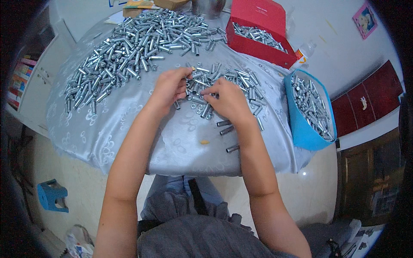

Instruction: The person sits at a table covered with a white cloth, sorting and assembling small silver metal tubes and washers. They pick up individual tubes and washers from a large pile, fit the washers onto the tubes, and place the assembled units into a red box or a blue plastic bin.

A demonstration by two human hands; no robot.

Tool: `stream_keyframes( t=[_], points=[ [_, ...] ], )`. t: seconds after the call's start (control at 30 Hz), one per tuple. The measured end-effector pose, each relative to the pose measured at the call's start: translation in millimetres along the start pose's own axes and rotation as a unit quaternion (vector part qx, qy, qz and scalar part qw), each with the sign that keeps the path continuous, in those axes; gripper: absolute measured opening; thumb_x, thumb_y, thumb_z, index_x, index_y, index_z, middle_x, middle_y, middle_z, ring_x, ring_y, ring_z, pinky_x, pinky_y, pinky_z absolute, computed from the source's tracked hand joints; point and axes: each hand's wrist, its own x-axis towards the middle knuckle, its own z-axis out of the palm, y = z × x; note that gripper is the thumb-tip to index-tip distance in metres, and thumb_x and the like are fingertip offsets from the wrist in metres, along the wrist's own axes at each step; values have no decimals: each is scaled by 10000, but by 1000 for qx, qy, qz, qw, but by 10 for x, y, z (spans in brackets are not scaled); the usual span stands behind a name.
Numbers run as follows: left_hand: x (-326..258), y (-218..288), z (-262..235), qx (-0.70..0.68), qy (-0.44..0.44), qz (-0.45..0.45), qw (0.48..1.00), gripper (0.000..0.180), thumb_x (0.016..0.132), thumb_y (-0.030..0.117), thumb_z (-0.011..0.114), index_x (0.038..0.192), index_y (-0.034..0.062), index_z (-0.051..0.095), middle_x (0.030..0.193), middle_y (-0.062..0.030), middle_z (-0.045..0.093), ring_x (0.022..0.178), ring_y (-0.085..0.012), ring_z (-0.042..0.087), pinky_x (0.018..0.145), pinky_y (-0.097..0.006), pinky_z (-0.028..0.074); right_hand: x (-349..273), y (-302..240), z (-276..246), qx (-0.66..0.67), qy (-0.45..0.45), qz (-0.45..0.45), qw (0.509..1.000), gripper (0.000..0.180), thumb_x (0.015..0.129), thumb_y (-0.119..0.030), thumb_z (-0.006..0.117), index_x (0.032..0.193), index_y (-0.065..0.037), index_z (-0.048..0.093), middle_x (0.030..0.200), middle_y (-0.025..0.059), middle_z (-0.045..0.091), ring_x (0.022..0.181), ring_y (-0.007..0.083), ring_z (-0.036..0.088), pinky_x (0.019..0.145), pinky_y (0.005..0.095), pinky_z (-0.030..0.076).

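Over a small pile of silver metal sleeves and bolts (245, 79) in the middle of the table, both my hands work close together. My left hand (167, 89) is closed, thumb and forefinger pinched at the pile's left edge; what they grip is too small to make out. A metal sleeve (177, 105) pokes out below its curled fingers. My right hand (228, 99) reaches into the pile with its fingertips pinched, and whatever is between them is hidden. Several small nuts (199, 106) lie between the hands. Dark-ended sleeves (226, 130) lie beside my right wrist.
A large heap of similar metal pieces (142, 47) spreads across the table's far left. Behind stands an open red box (258, 49) holding more. At right is a blue bin (297, 124), filled too, near a plastic bottle (304, 53). A blue stool (52, 195) stands on the floor.
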Motion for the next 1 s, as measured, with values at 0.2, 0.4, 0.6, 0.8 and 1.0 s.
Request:
stream_keyframes(
  t=[0.2, 0.4, 0.6, 0.8, 1.0],
  points=[
    [14, -50, 13, 27, 6, 1, 1000, 240, 827, 291, 601, 751, 65, 569, 544, 91, 322, 454, -26, 281, 419, -202, 223, -22, 48, -4, 25, -14, -3, 1000, 195, 739, -203, 669, 921, -143, 708, 802, 111, 572, 772, 274, 574, 701, 357, 448],
    [21, -71, 48, 51, 25, -1, 998, 222, 814, 276, 615, 788, 62, 562, 559, 81, 334, 462, -34, 274, 433, -213, 205, -6, 29, -7, 14, -32, -7, 999, 161, 726, -206, 662, 866, -148, 715, 835, 144, 594, 830, 302, 594, 732, 399, 466],
    [47, -122, 49, 82, 30, 0, 996, 224, 814, 296, 613, 768, 80, 577, 562, 82, 350, 478, -34, 300, 445, -212, 234, 1, -18, 1, -7, -30, -35, 999, 184, 725, -179, 665, 889, -102, 694, 829, 115, 579, 801, 274, 579, 716, 366, 458],
    [80, -138, -5, 87, 10, 3, 996, 218, 812, 311, 612, 759, 99, 610, 575, 78, 392, 508, -37, 354, 466, -205, 290, 20, 70, 124, 17, 48, -89, 995, 216, 705, -126, 678, 905, -53, 640, 832, 103, 565, 798, 260, 572, 711, 350, 459],
    [69, -138, 17, 83, 12, 17, 996, 221, 822, 301, 604, 743, 96, 597, 572, 79, 389, 497, -30, 341, 447, -204, 273, 174, 84, 157, 399, 53, 69, 913, 224, 758, -126, 678, 945, -12, 627, 800, 76, 631, 713, 152, 598, 650, 267, 471]
  ],
)
